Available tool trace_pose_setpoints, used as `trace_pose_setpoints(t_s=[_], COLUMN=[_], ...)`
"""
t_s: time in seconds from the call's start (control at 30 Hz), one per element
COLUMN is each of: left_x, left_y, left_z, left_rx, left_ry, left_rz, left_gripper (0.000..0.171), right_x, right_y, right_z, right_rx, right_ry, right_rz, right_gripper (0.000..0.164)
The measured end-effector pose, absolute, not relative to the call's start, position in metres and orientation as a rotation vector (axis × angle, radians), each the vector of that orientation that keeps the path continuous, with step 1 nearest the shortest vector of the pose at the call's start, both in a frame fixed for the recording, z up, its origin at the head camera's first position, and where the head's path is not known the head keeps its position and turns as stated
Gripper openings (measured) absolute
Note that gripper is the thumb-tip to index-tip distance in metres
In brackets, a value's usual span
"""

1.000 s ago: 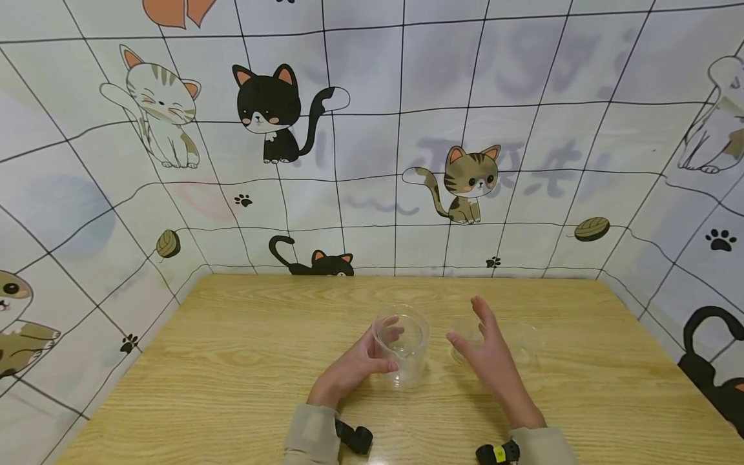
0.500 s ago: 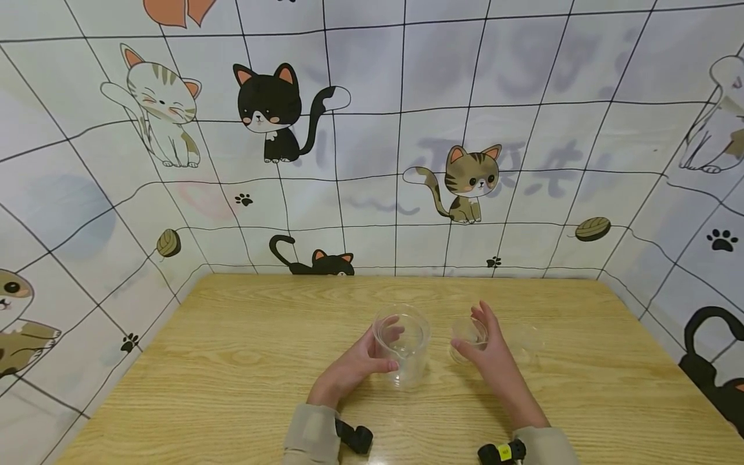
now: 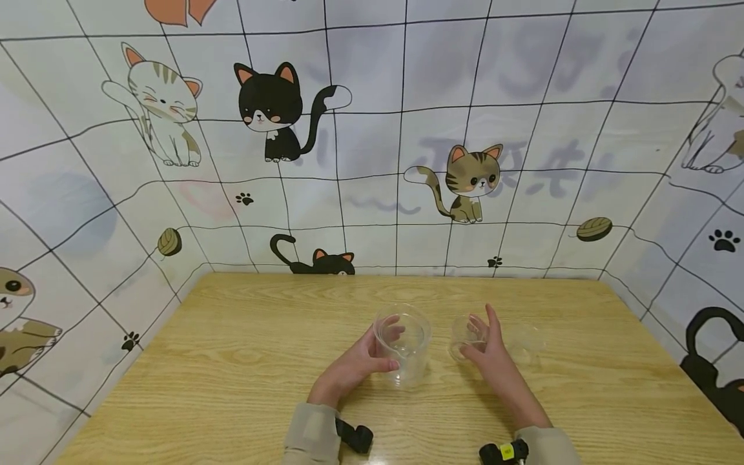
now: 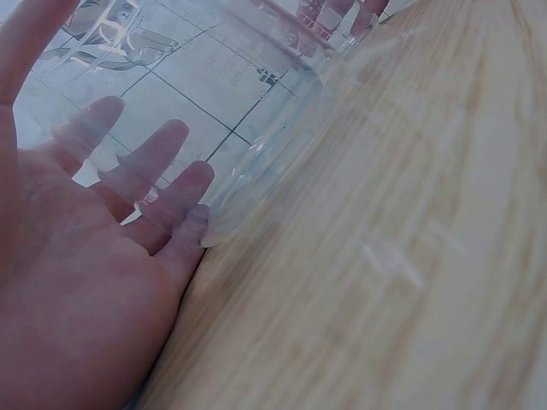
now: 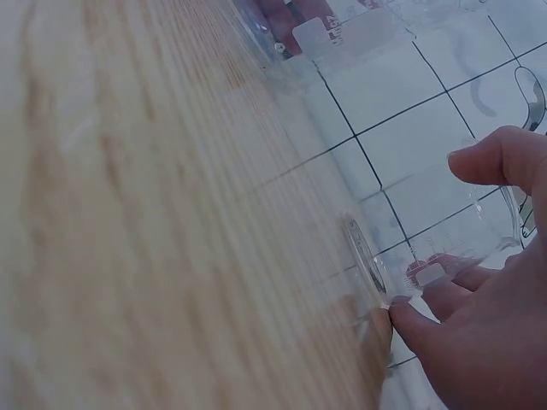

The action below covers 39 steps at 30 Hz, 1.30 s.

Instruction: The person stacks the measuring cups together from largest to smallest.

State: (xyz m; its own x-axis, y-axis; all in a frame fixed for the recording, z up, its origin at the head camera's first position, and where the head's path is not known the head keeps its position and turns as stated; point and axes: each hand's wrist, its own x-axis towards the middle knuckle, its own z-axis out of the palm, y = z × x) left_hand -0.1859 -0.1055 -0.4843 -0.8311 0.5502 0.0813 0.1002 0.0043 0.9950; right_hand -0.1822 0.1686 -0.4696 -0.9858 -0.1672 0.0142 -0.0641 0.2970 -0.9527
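Observation:
My left hand (image 3: 357, 365) holds a large clear plastic cup (image 3: 409, 352) upright on the table, the thumb on the near side and the fingers behind it. Through the cup wall (image 4: 265, 158) in the left wrist view, those fingers show, along with faint printed markings. To the right, my right hand (image 3: 494, 365) grips a smaller clear cup (image 3: 459, 336) standing on the table. Its thumb lies on the near side and its index finger points up. In the right wrist view, a small pale label (image 5: 430, 274) shows near the fingers on the smaller cup.
Another clear, round item (image 3: 527, 342) rests on the table just right of my right hand; its exact kind is hard to make out. The light wooden table (image 3: 244, 361) meets a cat-patterned cloth wall (image 3: 372, 194) at the back and both sides.
The right hand, apart from the smaller cup a second ago, has come down around it and taken hold. The left hand and the large cup have stayed in place.

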Motion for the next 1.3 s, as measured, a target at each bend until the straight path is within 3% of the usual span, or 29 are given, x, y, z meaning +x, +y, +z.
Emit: trace_pose_setpoints(t_s=[0.37, 0.77, 1.3], left_x=[-0.1855, -0.1850, -0.1851], left_y=[-0.1058, -0.1059, -0.1053], left_z=[-0.4853, -0.4844, -0.4837], left_rx=[0.662, 0.659, 0.651], left_ry=[1.960, 1.969, 1.968], left_rz=[1.889, 1.883, 1.890], left_gripper=[0.074, 0.074, 0.073], right_x=[-0.1829, -0.1808, -0.1827], right_y=[0.1720, 0.1766, 0.1703], right_z=[-0.4723, -0.4766, -0.4750], right_rx=[-0.198, -0.275, -0.215], right_ry=[2.431, 2.521, 2.569], right_rz=[-1.801, -1.675, -1.703], right_gripper=[0.089, 0.070, 0.073])
